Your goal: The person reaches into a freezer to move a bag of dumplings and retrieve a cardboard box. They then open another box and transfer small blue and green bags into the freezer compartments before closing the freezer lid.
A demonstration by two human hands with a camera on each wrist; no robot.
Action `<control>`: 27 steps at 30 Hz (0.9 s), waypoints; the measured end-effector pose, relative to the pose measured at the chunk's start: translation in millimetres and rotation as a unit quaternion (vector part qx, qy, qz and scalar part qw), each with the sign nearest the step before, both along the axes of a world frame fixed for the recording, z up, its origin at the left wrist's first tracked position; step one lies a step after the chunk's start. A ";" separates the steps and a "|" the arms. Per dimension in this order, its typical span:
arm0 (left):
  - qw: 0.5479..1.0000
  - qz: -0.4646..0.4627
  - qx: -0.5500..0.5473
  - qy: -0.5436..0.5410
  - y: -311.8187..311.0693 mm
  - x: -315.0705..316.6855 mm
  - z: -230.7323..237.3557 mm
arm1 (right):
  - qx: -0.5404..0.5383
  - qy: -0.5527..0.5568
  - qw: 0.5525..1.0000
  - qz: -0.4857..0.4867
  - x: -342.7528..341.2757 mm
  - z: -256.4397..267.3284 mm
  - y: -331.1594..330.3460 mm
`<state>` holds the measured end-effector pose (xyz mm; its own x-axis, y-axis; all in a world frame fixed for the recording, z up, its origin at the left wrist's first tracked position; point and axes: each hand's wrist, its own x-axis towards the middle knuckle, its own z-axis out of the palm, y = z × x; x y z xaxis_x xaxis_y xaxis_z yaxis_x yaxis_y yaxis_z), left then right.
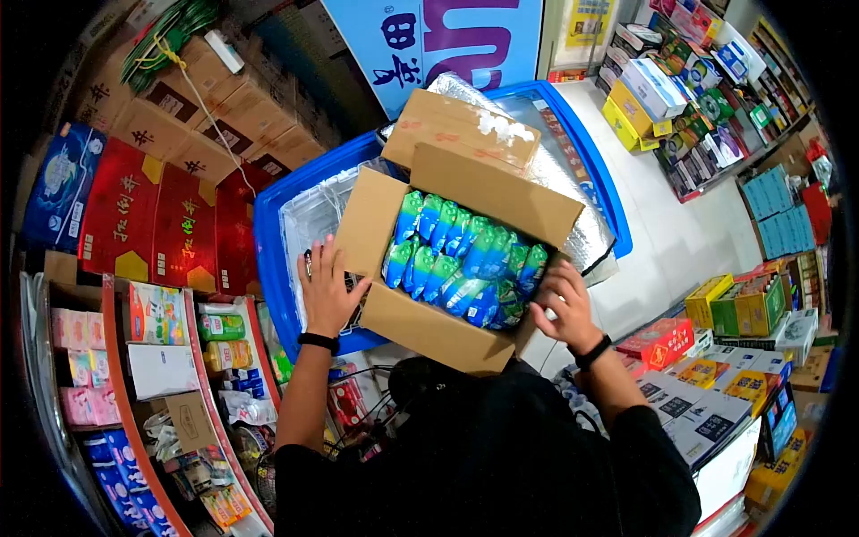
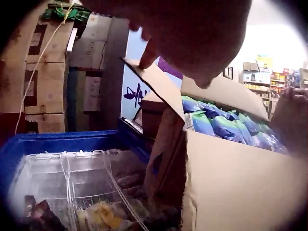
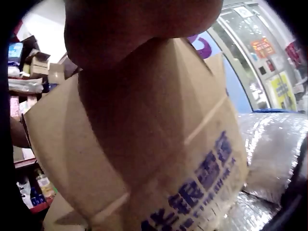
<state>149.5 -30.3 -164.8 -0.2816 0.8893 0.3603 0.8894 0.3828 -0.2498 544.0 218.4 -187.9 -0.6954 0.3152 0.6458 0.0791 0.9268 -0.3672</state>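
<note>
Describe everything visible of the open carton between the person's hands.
The carton looks like brown corrugated cardboard, with blue-purple printing on its outside. Its flaps are spread, and blue-and-green packets fill the inside. It sits askew over the blue-rimmed chest, beside a silvery sheet. The left hand is at one flap, the right hand at the opposite side; exact contact is unclear.

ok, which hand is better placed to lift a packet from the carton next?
Likely the right hand: it's at the carton, close beside the packets. The left hand is farther out, with a flap between.
</note>
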 end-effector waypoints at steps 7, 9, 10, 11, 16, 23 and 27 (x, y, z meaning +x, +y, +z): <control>0.940 -0.067 -0.116 -0.315 8.8 24.2 -43.6 | -0.172 -0.190 0.964 -0.063 84.4 -51.0 -0.4; 0.940 -0.033 -0.115 -0.319 16.4 29.9 -47.9 | -0.227 -0.237 0.944 -0.031 74.3 -55.4 -12.2; 0.935 -0.011 -0.104 -0.339 19.3 33.1 -51.2 | -0.216 -0.262 0.941 -0.007 67.5 -70.1 -17.9; 0.930 0.010 -0.092 -0.356 21.9 37.2 -54.4 | -0.247 -0.267 0.932 -0.001 58.5 -81.9 -26.3; 0.936 0.069 0.020 -0.346 36.5 51.9 -77.4 | -0.302 -0.139 0.938 -0.099 8.0 -99.4 -67.5; 0.956 0.027 -0.108 -0.273 33.9 56.2 -30.8 | -0.414 -0.019 0.902 -0.122 -14.0 -103.8 -47.1; 0.954 -0.039 -0.055 -0.293 51.6 61.9 -2.9 | -0.409 0.017 0.885 -0.223 -28.2 -123.0 -19.0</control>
